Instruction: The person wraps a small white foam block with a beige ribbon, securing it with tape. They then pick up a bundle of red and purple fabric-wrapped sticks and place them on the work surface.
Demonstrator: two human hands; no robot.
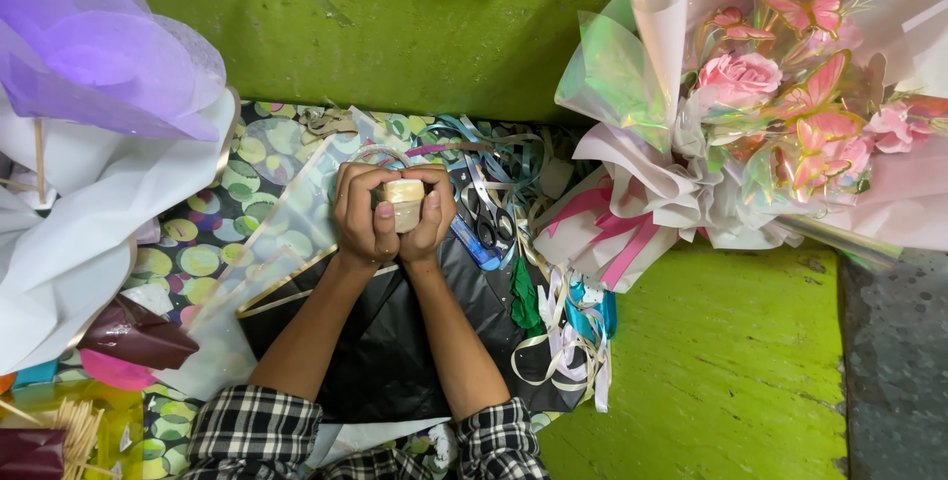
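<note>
I wear a checked shirt, black and white in a plaid weave, its sleeves pushed back so that both my forearms are bare from the cuffs up. The left sleeve point(255, 431) bunches in loose folds at about seven o'clock in the view, and the right sleeve point(499, 438) sits at about six o'clock, its cuff rolled in a thick band. My left hand point(361, 213) and right hand point(433, 213) carry no rings, watch or gloves that I can see.

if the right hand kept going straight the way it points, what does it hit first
Probably the tangle of ribbons just beyond the right hand, which holds a tape roll with the left hand; depth is unclear.
</note>
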